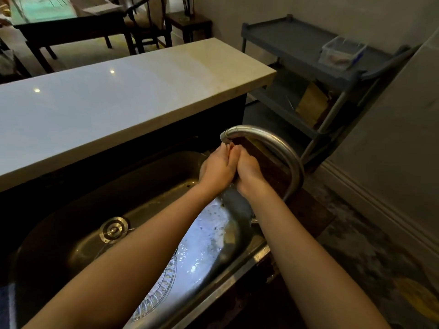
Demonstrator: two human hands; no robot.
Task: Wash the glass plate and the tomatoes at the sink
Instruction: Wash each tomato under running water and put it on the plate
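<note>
My left hand and my right hand are pressed side by side, palms facing each other, right under the spout of the curved steel faucet. Their fingers lie fairly straight and point up at the spout. A small reddish patch shows between the fingertips; I cannot tell whether it is a tomato. The glass plate, with a cut pattern on its rim, lies flat in the near right part of the steel sink, partly under my left forearm. Water glistens on the plate.
The sink drain sits left of my arms. A white stone counter runs behind the sink. A grey shelf cart with a clear plastic box stands at the right by the wall. A dark table and chairs stand farther back.
</note>
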